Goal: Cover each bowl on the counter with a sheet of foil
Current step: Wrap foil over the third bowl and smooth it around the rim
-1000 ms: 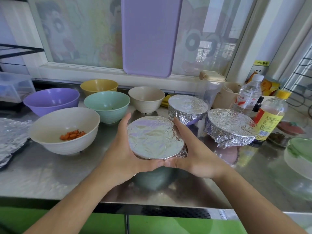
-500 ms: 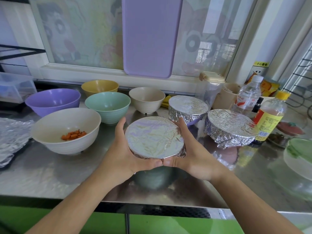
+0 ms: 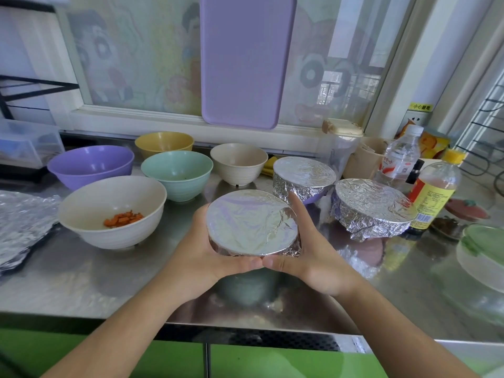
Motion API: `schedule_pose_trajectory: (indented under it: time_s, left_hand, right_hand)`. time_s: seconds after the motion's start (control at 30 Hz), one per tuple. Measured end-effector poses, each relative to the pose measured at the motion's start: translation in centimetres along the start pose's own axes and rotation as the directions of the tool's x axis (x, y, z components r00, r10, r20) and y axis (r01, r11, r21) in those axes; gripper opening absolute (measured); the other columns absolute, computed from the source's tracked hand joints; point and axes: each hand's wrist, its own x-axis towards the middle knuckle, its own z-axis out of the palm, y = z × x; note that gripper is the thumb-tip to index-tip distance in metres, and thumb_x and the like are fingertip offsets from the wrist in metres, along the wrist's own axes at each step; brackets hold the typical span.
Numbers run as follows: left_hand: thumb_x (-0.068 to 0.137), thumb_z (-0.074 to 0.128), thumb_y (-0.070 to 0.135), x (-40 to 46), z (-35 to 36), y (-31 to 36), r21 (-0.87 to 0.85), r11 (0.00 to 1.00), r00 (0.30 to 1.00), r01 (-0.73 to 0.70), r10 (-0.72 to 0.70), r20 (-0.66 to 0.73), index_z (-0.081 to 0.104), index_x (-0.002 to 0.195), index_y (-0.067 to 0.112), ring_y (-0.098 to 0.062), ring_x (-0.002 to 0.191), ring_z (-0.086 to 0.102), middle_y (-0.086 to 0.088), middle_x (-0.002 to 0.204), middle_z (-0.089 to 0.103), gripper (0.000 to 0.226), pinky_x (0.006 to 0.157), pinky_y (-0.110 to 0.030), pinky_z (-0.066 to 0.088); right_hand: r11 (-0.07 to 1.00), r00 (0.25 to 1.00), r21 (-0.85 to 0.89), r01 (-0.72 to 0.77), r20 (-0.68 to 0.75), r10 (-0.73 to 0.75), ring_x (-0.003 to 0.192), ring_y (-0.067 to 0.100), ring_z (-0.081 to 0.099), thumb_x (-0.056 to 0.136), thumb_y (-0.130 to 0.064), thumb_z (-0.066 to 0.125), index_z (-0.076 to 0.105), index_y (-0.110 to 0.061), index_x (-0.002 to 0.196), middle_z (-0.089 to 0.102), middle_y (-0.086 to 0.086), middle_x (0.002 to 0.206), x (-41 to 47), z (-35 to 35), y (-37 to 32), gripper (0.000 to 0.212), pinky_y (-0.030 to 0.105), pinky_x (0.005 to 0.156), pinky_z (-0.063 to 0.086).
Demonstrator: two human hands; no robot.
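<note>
head view: both hands, left hand [image 3: 203, 249] and right hand [image 3: 313, 249], clamped round the foil-topped bowl [image 3: 252, 223], held just above the desk [image 3: 81, 279], thumbs touching. two more wrapped bowls [image 3: 304, 175] [image 3: 372, 207] sit right. five open bowls left, including the carrot bowl [image 3: 111, 211]. spare foil [image 3: 23, 222] is cut off left; the held bowl's body is hidden.

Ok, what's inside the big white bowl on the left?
The white bowl is uncovered, and a small heap of orange chopped pieces, perhaps carrot, lies at its bottom. The rest of its inside looks bare. Nothing hides its contents, unlike the three foil-wrapped bowls.
</note>
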Motion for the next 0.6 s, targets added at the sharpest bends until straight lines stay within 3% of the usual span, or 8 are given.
schedule_pose_trajectory:
  time_s: [0.17,0.37,0.53,0.6]
  left_hand:
    - [0.052,0.105,0.051,-0.2,0.0,-0.6,0.033,0.999,1.0,-0.001,0.001,-0.016,0.037,0.151,0.031,-0.003,0.137,0.054,0.018,0.146,0.058,0.121,0.112,-0.042,0.05]
    - [0.041,0.105,0.057,-0.3,0.7,-1.3,0.013,1.0,0.998,-0.009,0.009,-0.056,0.035,0.147,0.032,0.005,0.133,0.054,0.031,0.136,0.058,0.129,0.108,-0.03,0.05]
    - [0.052,0.108,0.041,0.3,0.6,-1.7,0.013,1.0,1.0,0.005,-0.005,0.022,0.032,0.154,0.023,-0.01,0.14,0.053,0.012,0.15,0.055,0.128,0.114,-0.043,0.048]
    - [0.056,0.104,0.042,0.2,0.7,-1.4,0.029,1.0,1.0,-0.002,0.001,0.031,0.029,0.151,0.028,0.006,0.135,0.051,0.028,0.145,0.052,0.122,0.109,-0.021,0.048]
  right_hand:
    - [1.0,1.0,-0.022,-0.006,-0.021,0.006,0.136,-0.031,0.026,0.078,-0.028,0.092,-0.006,-0.032,0.167,0.031,-0.063,0.134,-0.1,0.2,0.0,0.133,-0.005,0.103,0.026]
    - [1.0,0.999,-0.013,-0.012,-0.044,0.012,0.131,-0.035,0.026,0.075,-0.032,0.091,-0.007,-0.029,0.167,0.028,-0.053,0.14,-0.3,0.5,-0.4,0.135,-0.006,0.1,0.026]
    - [0.999,0.999,-0.033,-0.005,-0.048,0.003,0.128,-0.038,0.025,0.079,-0.023,0.091,-0.008,-0.025,0.167,0.028,-0.07,0.125,-0.5,0.8,-0.8,0.132,-0.008,0.098,0.025]
    - [1.0,0.998,-0.03,-0.005,-0.06,0.004,0.13,-0.036,0.026,0.079,-0.023,0.091,-0.007,-0.026,0.167,0.031,-0.063,0.132,-0.5,0.9,-0.7,0.132,-0.007,0.099,0.026]
